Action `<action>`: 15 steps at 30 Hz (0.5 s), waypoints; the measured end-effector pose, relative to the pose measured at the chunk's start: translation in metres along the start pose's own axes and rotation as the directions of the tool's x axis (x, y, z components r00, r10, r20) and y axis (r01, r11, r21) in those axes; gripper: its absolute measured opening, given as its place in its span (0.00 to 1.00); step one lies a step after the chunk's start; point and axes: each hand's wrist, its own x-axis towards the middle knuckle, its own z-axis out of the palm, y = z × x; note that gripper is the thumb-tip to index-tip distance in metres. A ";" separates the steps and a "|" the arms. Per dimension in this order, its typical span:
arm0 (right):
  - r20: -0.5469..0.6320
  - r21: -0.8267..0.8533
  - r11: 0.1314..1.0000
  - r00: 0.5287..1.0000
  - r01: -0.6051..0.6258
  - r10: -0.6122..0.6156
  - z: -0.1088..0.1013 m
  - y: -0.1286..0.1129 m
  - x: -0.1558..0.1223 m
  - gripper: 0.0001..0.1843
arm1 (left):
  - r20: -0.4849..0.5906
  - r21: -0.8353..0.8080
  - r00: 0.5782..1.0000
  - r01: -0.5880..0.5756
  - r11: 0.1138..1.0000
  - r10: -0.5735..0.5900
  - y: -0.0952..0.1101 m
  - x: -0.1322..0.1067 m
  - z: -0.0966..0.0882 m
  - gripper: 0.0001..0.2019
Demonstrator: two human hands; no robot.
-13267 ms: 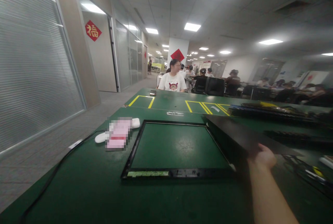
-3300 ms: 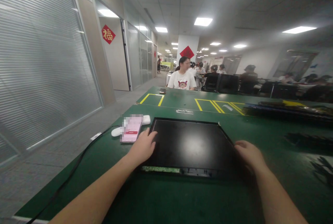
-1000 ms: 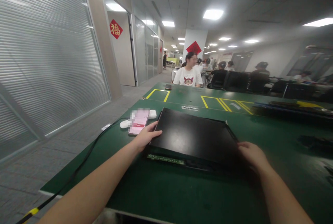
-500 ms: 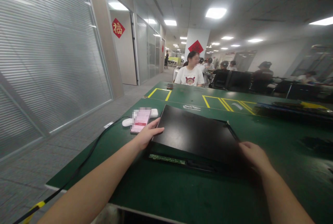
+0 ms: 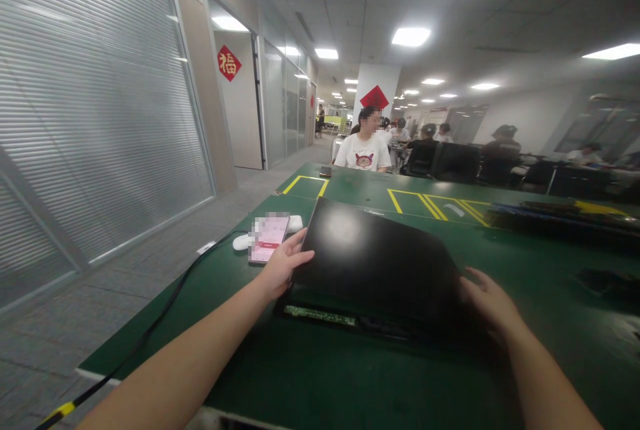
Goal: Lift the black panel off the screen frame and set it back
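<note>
A flat black display panel [image 5: 375,250] is held tilted above the green table, its far edge raised. My left hand [image 5: 281,269] grips its left edge, with the thumb on the dark face and the fingers behind. At the opposite edge, my right hand [image 5: 493,300] holds the panel; shadow partly hides these fingertips. Below the near edge lies a narrow green circuit board strip [image 5: 320,315], continuing into a dark part on the right. Whether the strip is joined to the panel is hidden.
Left of the panel, a phone [image 5: 270,238] lies against white objects. A black cable [image 5: 165,313] runs along the table's left edge. Dark flat parts [image 5: 545,213] are stacked at the right. Across the green table [image 5: 350,377] sits a person [image 5: 363,150] in a white shirt.
The panel has tilted up more steeply, with its near part a little lower in view. The right hand's fingers have shifted slightly along the edge. My view has tipped a little.
</note>
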 end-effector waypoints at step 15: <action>0.123 0.583 0.813 0.989 -0.008 -0.079 -0.024 -0.024 -0.025 0.35 | -0.069 -0.038 0.995 -0.071 0.997 0.068 0.010 0.000 0.001 0.39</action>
